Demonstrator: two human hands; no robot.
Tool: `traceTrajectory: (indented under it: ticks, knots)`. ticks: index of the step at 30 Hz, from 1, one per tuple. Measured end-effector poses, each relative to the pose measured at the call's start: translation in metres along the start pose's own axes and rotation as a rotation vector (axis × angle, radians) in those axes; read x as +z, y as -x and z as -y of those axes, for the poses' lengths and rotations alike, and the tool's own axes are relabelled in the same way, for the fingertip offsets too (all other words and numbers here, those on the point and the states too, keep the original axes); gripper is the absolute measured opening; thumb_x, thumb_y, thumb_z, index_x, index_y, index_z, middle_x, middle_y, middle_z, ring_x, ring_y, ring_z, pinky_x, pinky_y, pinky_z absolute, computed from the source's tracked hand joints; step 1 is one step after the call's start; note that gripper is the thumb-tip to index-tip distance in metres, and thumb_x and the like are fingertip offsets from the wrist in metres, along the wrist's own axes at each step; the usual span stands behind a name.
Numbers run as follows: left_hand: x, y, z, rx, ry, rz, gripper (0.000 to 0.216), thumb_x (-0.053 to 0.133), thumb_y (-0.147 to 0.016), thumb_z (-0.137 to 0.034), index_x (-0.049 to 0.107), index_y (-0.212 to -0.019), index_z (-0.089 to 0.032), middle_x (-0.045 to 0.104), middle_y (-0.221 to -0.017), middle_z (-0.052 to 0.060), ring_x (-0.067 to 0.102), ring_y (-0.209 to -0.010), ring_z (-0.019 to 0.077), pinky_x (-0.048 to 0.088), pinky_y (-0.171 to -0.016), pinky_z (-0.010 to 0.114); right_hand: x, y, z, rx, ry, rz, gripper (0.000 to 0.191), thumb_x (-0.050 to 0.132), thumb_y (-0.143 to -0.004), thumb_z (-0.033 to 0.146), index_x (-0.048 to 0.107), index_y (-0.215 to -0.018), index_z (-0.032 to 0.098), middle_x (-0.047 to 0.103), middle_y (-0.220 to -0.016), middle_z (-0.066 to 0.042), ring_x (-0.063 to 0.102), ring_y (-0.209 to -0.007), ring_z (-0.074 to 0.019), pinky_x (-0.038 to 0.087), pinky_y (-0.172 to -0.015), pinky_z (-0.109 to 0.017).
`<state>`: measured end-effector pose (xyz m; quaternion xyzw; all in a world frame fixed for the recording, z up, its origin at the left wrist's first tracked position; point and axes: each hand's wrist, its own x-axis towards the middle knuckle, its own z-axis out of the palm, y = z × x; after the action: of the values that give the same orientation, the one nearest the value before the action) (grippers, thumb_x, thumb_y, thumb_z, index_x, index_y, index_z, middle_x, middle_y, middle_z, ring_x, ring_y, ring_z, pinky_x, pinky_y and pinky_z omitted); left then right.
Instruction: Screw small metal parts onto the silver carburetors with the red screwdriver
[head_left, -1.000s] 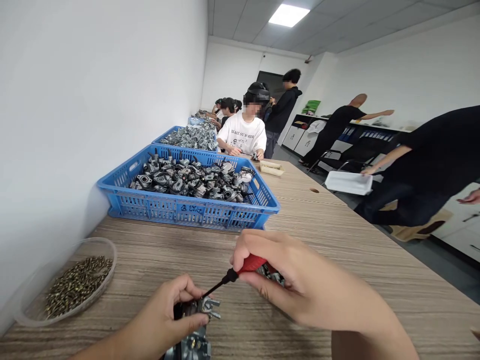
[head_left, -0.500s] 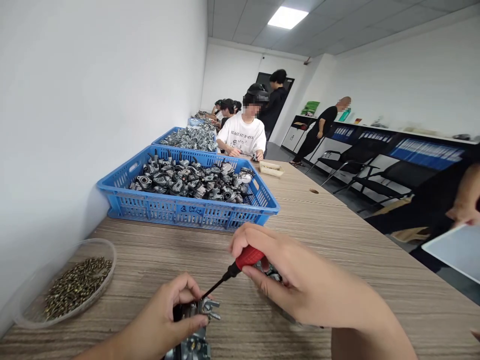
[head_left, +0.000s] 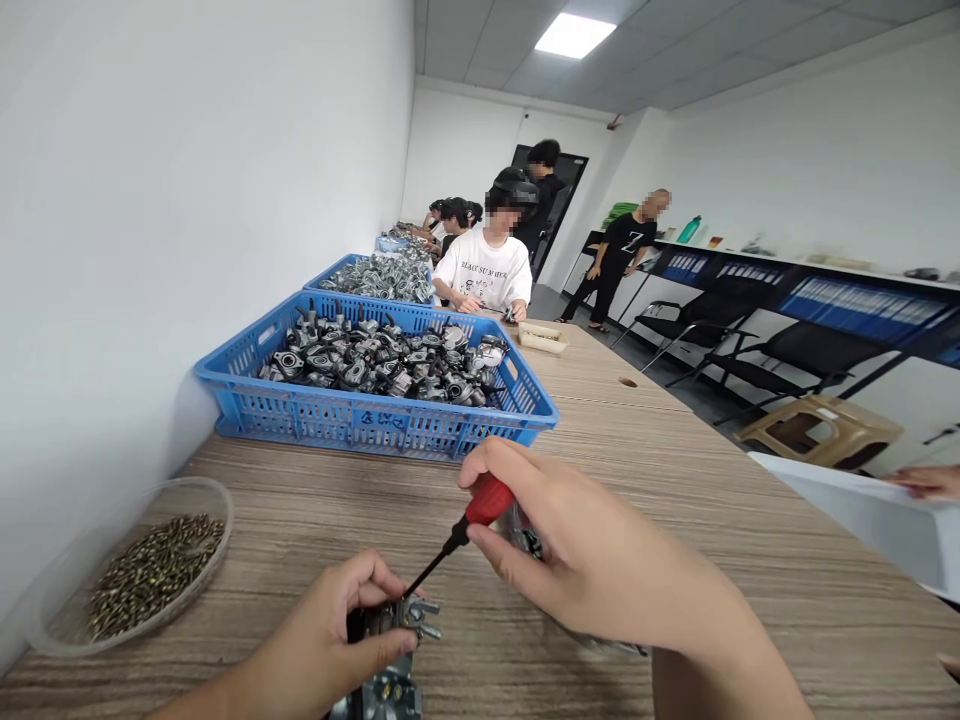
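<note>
At bottom centre the left hand (head_left: 330,640) pinches a metal part (head_left: 401,625) against the table (head_left: 750,500); the right hand (head_left: 592,565) wraps a red-handled screwdriver (head_left: 480,505), tip on that part. The screw work looks midway, with 1 full blue crate (head_left: 360,420) behind.

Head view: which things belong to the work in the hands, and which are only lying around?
In use: left hand holding metal part; right hand gripping red screwdriver, tip at that part.
Lying around: blue crate of parts; bowl of screws; small box; brown stool.
</note>
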<state>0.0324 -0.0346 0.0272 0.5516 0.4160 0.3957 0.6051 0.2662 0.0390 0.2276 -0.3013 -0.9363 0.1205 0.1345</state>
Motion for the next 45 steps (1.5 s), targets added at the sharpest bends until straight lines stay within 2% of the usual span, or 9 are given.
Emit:
traceTrajectory:
  ticks: [4,8,14,21,26,32,37,39,45]
  knots:
    - [0.0,0.001,-0.001,0.015,-0.01,-0.002,0.032,0.084,-0.094,-0.039,0.058,-0.104,-0.024,0.086,-0.121,0.012,0.077,-0.115,0.0327,0.05,-0.098,0.041,-0.009,0.004,-0.001,-0.093,-0.18,0.108,0.02,0.056,-0.104,0.015,0.06,-0.121,0.025,0.073,-0.115,-0.005,0.07,-0.098,-0.0189,0.053,-0.086,-0.032]
    - [-0.001,0.001,-0.004,0.023,-0.011,-0.007,0.034,0.084,-0.094,-0.038,0.054,-0.101,-0.025,0.086,-0.119,0.01,0.076,-0.117,0.0325,0.049,-0.1,0.041,-0.005,0.0,-0.004,-0.11,-0.129,0.073,0.005,0.061,-0.11,0.026,0.066,-0.11,0.025,0.077,-0.099,0.0,0.069,-0.086,-0.0167,0.049,-0.076,-0.03]
    - [0.0,0.0,-0.002,0.019,0.012,0.012,0.036,0.085,-0.093,-0.043,0.056,-0.101,-0.024,0.086,-0.122,0.011,0.076,-0.119,0.0331,0.05,-0.098,0.039,0.008,-0.008,-0.007,-0.008,0.152,-0.092,0.037,0.061,-0.11,0.051,0.061,-0.085,0.025,0.059,-0.06,0.005,0.052,-0.054,-0.0161,0.027,-0.056,-0.033]
    - [0.0,0.0,-0.002,0.029,-0.003,0.009,0.029,0.082,-0.095,-0.037,0.058,-0.103,-0.024,0.087,-0.118,0.01,0.076,-0.118,0.0323,0.049,-0.095,0.037,-0.008,0.005,0.0,-0.062,-0.137,0.079,0.017,0.06,-0.102,0.017,0.06,-0.118,0.024,0.074,-0.112,-0.005,0.069,-0.097,-0.0201,0.052,-0.084,-0.034]
    - [-0.001,0.0,-0.005,0.013,-0.034,0.005,0.027,0.082,-0.093,-0.033,0.06,-0.105,-0.023,0.087,-0.113,0.009,0.077,-0.111,0.0304,0.05,-0.094,0.037,-0.004,0.002,-0.001,-0.098,-0.064,0.08,0.008,0.059,-0.11,0.029,0.065,-0.106,0.026,0.075,-0.093,0.0,0.067,-0.08,-0.0172,0.046,-0.07,-0.031]
    - [0.0,0.0,-0.001,0.005,-0.035,0.005,0.029,0.083,-0.093,-0.037,0.062,-0.105,-0.022,0.087,-0.115,0.012,0.078,-0.112,0.0331,0.051,-0.094,0.038,0.007,-0.006,-0.001,0.038,0.225,-0.075,0.035,0.057,-0.109,0.045,0.052,-0.08,0.025,0.054,-0.056,0.005,0.046,-0.051,-0.0158,0.024,-0.055,-0.034]
    - [0.001,0.001,0.0,0.028,-0.013,0.001,0.034,0.084,-0.094,-0.038,0.053,-0.099,-0.025,0.085,-0.126,0.014,0.076,-0.121,0.0341,0.048,-0.103,0.043,-0.003,0.003,-0.001,-0.006,0.009,0.016,0.005,0.063,-0.101,0.026,0.059,-0.102,0.024,0.072,-0.097,-0.003,0.065,-0.082,-0.0195,0.046,-0.07,-0.033]
    - [0.001,0.001,0.001,0.037,-0.022,0.001,0.035,0.082,-0.096,-0.037,0.05,-0.101,-0.026,0.086,-0.126,0.013,0.075,-0.121,0.0331,0.047,-0.104,0.043,-0.007,0.006,-0.001,-0.041,-0.116,0.055,0.022,0.06,-0.099,0.018,0.057,-0.12,0.024,0.071,-0.114,-0.005,0.067,-0.094,-0.019,0.051,-0.08,-0.033]
    - [0.0,-0.001,0.003,0.031,-0.053,0.005,0.032,0.08,-0.096,-0.031,0.049,-0.103,-0.026,0.087,-0.121,0.01,0.077,-0.111,0.0298,0.048,-0.099,0.04,-0.005,0.001,0.0,-0.169,-0.141,0.098,0.013,0.052,-0.112,0.02,0.064,-0.112,0.027,0.071,-0.102,0.001,0.065,-0.089,-0.0153,0.048,-0.077,-0.029]
